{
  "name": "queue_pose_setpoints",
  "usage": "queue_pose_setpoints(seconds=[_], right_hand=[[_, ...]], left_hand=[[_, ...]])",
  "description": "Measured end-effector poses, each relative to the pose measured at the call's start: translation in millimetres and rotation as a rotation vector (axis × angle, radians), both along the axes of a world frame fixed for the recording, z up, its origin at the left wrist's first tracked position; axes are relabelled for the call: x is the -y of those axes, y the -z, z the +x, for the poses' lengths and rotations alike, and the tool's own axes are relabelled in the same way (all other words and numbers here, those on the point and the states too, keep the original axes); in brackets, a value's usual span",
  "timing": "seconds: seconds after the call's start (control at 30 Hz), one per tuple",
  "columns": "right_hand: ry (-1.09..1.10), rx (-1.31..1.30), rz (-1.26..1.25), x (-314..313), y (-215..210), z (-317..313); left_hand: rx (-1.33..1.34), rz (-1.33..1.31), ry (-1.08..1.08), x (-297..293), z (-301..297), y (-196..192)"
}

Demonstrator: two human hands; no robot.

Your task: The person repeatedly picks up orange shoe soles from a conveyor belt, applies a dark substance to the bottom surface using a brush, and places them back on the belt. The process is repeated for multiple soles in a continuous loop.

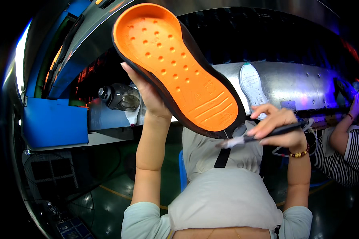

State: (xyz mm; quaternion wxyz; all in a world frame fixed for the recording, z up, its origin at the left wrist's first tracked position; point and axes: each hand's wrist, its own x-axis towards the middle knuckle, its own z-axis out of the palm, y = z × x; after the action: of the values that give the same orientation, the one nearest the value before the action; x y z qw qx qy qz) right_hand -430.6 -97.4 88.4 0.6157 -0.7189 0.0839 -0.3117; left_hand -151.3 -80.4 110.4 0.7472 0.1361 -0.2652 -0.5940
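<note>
My left hand grips a shoe sole by its left side, the sole tilted up before me. Its inner face is orange with small dimples and raised lines, and a black rim runs round it. My right hand is closed round the black handle of a brush, whose pale tip is blurred. That tip lies just below the lower right end of the sole; whether it touches the rim I cannot tell. A thin pale strand shows between them.
On the metal bench lies a white sole-shaped piece. A dark translucent bottle rests on the left, beside a white cloth-like item. Farther left is a blue machine housing. A co-worker's arm and striped clothing show at right.
</note>
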Motion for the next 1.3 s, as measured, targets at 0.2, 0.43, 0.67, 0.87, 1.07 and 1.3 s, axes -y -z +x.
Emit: queue_pose_setpoints(seconds=[0.2, 0.43, 0.67, 0.87, 1.07, 1.3], right_hand=[[0.163, 0.282, 0.376, -9.0, 1.1, 20.1], [0.378, 0.174, 0.126, -37.1, -15.8, 46.1], [0.429, 0.105, -0.399, -63.7, -30.8, 62.1], [0.539, 0.022, -0.362, -51.8, -31.6, 57.0], [0.560, 0.124, -0.063, -44.8, -25.4, 51.4], [0.282, 0.198, 0.034, -34.5, -29.9, 50.9]], left_hand=[[-0.067, -0.050, 0.228, -4.1, -24.0, -24.4], [-0.007, 0.058, -0.011, -41.9, -53.9, 21.9], [-0.186, -0.014, -0.059, -38.2, -51.9, 23.0], [-0.142, 0.118, -0.029, -37.8, -45.7, 25.2], [-0.154, 0.156, -0.056, -36.7, -41.0, 29.9], [-0.099, 0.152, -0.092, -34.0, -36.0, 24.8]])
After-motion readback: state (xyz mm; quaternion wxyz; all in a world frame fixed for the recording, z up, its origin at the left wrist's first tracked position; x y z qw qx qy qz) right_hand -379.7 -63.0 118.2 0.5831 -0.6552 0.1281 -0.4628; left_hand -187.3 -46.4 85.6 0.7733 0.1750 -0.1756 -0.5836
